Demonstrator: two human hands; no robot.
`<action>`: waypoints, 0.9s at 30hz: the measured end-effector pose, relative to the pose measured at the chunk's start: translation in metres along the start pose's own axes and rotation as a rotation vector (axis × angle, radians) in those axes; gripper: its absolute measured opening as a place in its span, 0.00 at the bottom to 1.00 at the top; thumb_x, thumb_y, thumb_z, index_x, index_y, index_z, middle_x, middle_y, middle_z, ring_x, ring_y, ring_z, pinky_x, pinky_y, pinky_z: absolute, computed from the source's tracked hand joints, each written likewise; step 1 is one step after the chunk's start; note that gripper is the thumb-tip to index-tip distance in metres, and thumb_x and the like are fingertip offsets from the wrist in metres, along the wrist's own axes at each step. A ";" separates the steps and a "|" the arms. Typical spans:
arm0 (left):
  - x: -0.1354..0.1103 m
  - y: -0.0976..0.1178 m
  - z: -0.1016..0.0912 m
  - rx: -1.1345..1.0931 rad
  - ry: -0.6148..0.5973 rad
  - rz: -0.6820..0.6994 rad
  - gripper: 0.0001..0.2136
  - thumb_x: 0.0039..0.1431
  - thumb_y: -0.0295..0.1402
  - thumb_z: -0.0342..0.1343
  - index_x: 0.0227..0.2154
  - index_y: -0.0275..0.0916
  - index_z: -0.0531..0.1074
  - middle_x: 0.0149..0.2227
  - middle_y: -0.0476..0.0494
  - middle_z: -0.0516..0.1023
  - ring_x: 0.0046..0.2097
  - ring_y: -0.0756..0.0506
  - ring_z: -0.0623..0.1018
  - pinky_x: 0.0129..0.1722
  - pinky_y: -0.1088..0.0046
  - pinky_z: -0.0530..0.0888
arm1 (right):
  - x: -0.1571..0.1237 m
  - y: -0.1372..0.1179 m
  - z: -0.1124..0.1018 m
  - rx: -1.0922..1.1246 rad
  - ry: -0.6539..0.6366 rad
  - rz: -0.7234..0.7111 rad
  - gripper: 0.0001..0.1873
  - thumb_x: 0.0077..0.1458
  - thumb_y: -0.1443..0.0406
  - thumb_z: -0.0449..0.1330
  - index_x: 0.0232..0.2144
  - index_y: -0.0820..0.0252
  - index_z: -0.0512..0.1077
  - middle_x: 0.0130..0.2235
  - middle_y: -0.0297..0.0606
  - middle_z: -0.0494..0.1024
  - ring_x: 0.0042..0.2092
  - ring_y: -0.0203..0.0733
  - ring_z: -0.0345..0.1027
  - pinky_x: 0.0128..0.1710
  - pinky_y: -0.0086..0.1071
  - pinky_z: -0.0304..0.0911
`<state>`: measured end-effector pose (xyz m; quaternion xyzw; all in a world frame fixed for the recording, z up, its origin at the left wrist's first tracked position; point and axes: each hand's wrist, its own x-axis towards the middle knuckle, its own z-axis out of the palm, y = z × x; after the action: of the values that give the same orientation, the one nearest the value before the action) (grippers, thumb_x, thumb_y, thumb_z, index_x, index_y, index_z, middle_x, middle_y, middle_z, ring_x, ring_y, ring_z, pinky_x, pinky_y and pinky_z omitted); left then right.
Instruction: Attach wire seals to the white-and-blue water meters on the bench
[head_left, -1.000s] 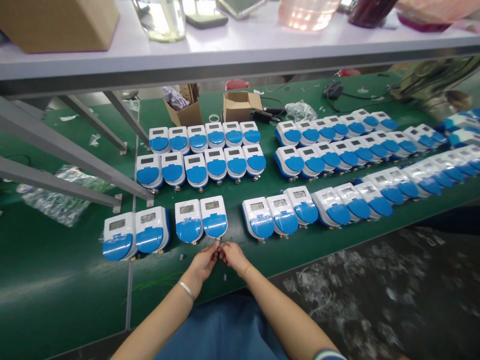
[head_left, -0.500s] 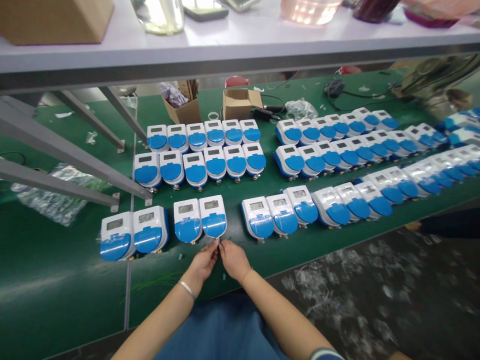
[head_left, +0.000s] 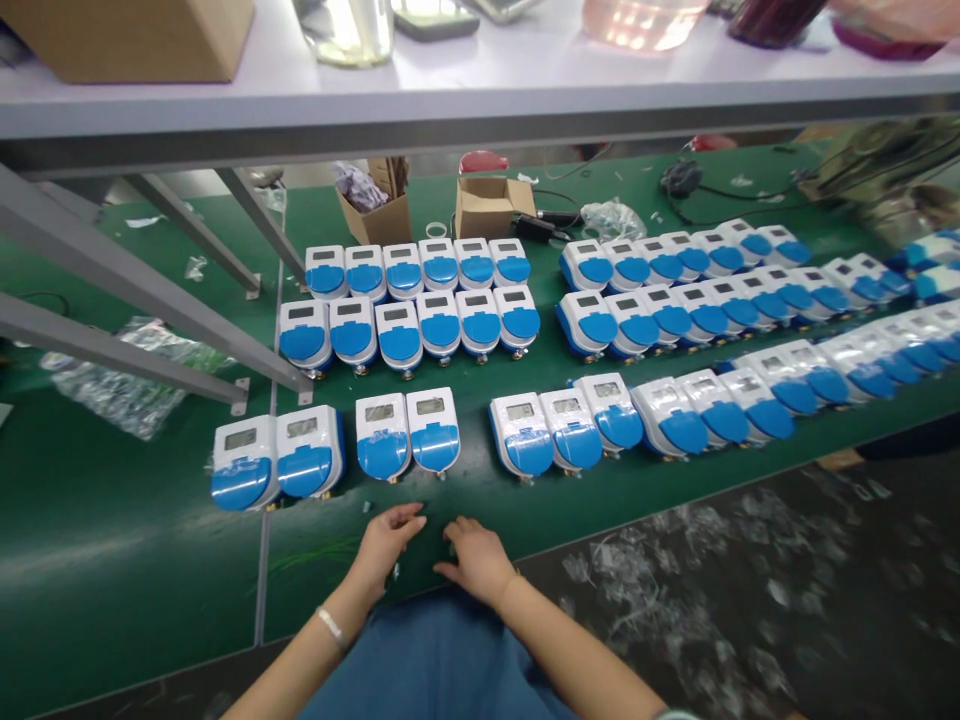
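Several white and blue meters lie in rows on the green bench (head_left: 135, 560). A pair of meters (head_left: 409, 432) sits straight ahead of me, another pair (head_left: 276, 462) to its left. My left hand (head_left: 386, 540) rests near the bench's front edge below the middle pair, fingers loosely curled with nothing visible in them. My right hand (head_left: 474, 555) lies beside it, palm down, fingers bent onto the mat; whether it holds anything I cannot tell. A bracelet (head_left: 330, 627) circles my left wrist.
A long run of meters (head_left: 750, 330) stretches off to the right. Two small cardboard boxes (head_left: 480, 205) stand at the back. A grey shelf (head_left: 480, 95) overhangs the bench on slanted struts (head_left: 150, 300). Crumpled plastic bags (head_left: 112, 385) lie left; scraps litter the floor (head_left: 750, 590).
Both hands have drawn back from the bottom edge of the middle meter toward the bench's front edge and come apart.
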<state>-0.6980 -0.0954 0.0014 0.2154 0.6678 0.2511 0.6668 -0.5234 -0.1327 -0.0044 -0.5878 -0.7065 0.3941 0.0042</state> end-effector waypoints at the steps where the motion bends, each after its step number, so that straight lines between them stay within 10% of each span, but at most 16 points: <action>1: -0.005 -0.004 -0.007 0.041 -0.001 -0.002 0.17 0.36 0.32 0.68 0.34 0.34 0.78 0.27 0.44 0.77 0.22 0.54 0.67 0.19 0.80 0.60 | -0.002 -0.001 0.006 -0.078 -0.043 -0.054 0.16 0.46 0.59 0.65 0.37 0.59 0.70 0.40 0.40 0.73 0.42 0.46 0.66 0.37 0.32 0.60; 8: -0.026 -0.028 -0.019 0.209 -0.149 -0.214 0.13 0.40 0.38 0.66 0.25 0.32 0.77 0.24 0.41 0.75 0.22 0.50 0.70 0.17 0.79 0.62 | 0.005 -0.005 0.009 -0.043 -0.069 -0.006 0.05 0.54 0.66 0.59 0.32 0.57 0.75 0.38 0.38 0.74 0.40 0.40 0.68 0.38 0.28 0.61; 15: -0.047 -0.014 -0.005 -0.278 -0.084 -0.174 0.17 0.46 0.44 0.62 0.34 0.36 0.76 0.40 0.36 0.77 0.43 0.44 0.75 0.37 0.73 0.72 | -0.012 -0.048 -0.014 0.130 -0.004 -0.022 0.07 0.53 0.60 0.59 0.30 0.53 0.77 0.33 0.35 0.75 0.34 0.38 0.69 0.35 0.27 0.60; 19: -0.054 -0.012 -0.019 -0.341 0.051 -0.112 0.18 0.45 0.48 0.61 0.29 0.37 0.71 0.22 0.49 0.70 0.27 0.50 0.73 0.28 0.75 0.71 | -0.016 -0.065 -0.023 0.211 0.122 -0.026 0.12 0.56 0.57 0.56 0.41 0.52 0.73 0.35 0.34 0.76 0.36 0.38 0.69 0.36 0.27 0.60; 27: -0.075 0.001 -0.037 0.147 -0.321 -0.047 0.26 0.40 0.61 0.53 0.22 0.38 0.66 0.14 0.57 0.55 0.14 0.55 0.53 0.11 0.78 0.52 | -0.003 -0.073 -0.028 0.085 0.043 -0.425 0.17 0.63 0.65 0.45 0.44 0.52 0.72 0.41 0.41 0.75 0.43 0.41 0.67 0.44 0.32 0.60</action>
<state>-0.7338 -0.1434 0.0599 0.2851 0.5740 0.1483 0.7531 -0.5698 -0.1199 0.0572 -0.4331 -0.7971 0.4010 0.1272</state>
